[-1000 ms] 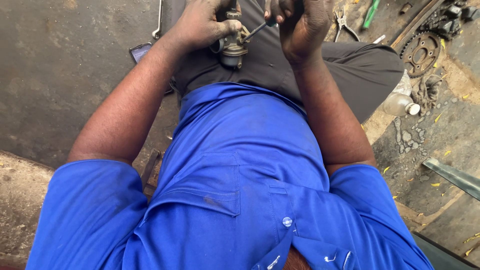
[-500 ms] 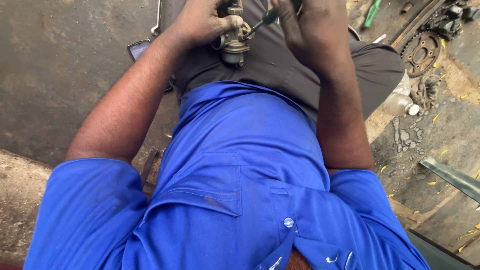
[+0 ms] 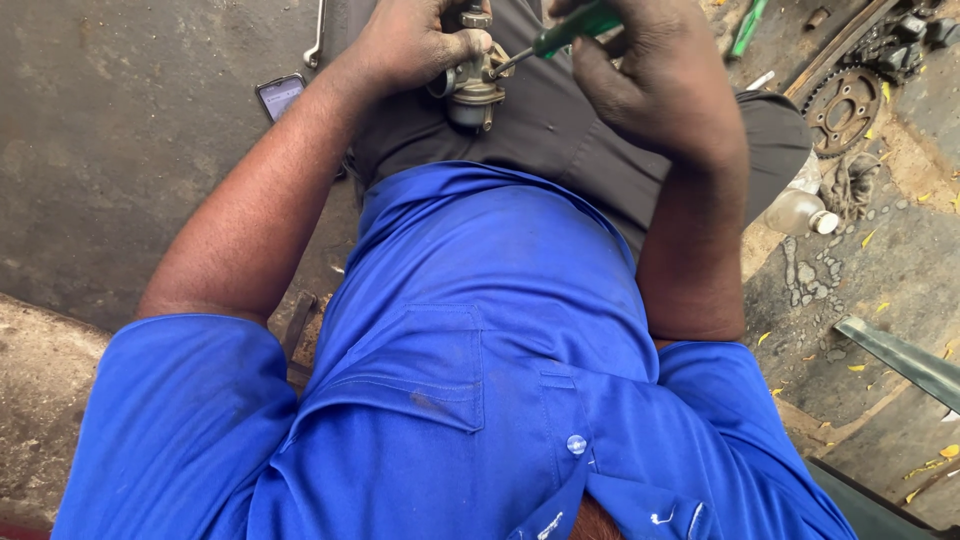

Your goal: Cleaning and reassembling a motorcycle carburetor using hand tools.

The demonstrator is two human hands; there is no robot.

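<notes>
Head view: my left hand (image 3: 415, 45) grips the small metal carburetor (image 3: 470, 80) over my lap, as before. My right hand (image 3: 665, 85), wrapped around the green-handled screwdriver (image 3: 560, 32), has swung over, its tip now touching the carburetor's side.

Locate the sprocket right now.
In the head view the sprocket lies on the ground at upper right, just beyond the person's knee, above a small plastic bottle.
</notes>
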